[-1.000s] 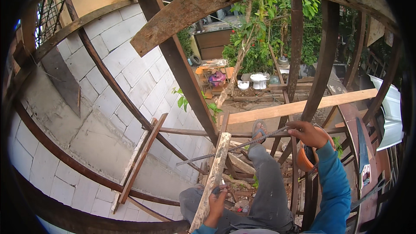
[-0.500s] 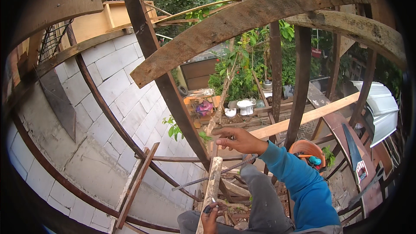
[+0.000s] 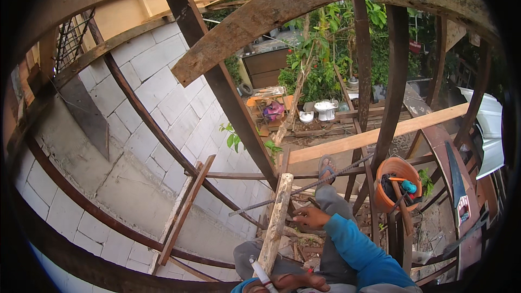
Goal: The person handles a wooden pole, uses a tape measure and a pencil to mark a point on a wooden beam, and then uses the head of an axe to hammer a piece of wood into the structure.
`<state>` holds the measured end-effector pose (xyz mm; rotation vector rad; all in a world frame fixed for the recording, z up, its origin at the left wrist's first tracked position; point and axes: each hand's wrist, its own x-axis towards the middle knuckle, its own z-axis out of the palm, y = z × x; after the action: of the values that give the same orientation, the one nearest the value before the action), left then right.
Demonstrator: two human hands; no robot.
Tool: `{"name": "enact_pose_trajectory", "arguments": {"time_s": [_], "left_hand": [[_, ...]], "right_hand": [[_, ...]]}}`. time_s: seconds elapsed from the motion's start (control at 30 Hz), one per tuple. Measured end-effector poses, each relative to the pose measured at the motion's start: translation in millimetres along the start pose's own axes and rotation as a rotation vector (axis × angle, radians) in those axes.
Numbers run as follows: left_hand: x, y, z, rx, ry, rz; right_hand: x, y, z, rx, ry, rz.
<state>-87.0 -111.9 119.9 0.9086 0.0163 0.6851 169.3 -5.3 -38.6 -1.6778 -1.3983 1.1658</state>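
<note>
Resting wooden plank above left hand grip

I am up on timber scaffolding at an outdoor building site beside a house. Rough wooden beams and posts cross all around me, with a bare block wall under a patch of grey plaster on my left. A fresh plank spans the frame ahead, an orange bucket of tools hangs on my right, and a handsaw lies beside it. Below are garden plants and yard clutter.
</note>
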Motion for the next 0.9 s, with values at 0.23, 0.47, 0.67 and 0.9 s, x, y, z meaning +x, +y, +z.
{"name": "enact_pose_trajectory", "arguments": {"time_s": [0.23, 0.47, 0.67, 0.9], "left_hand": [[2.8, 14.9, 7.3, 0.171, -0.013, 0.135], [0.8, 27.5, -6.5, 0.456, 0.054, 0.255], [-4.7, 28.6, -43.5, 0.861, 0.257, 0.333], [-75.1, -10.5, -79.2, 1.087, 0.821, 0.063]], "right_hand": [[26.1, 15.2, 42.0, 0.332, 0.171, 0.056], [53.9, 29.5, 119.3, 0.65, 0.185, 0.522], [62.0, 63.3, 175.2, 1.183, 0.018, 0.436], [97.1, 34.7, 196.6, 1.206, 0.154, 0.182]]}}
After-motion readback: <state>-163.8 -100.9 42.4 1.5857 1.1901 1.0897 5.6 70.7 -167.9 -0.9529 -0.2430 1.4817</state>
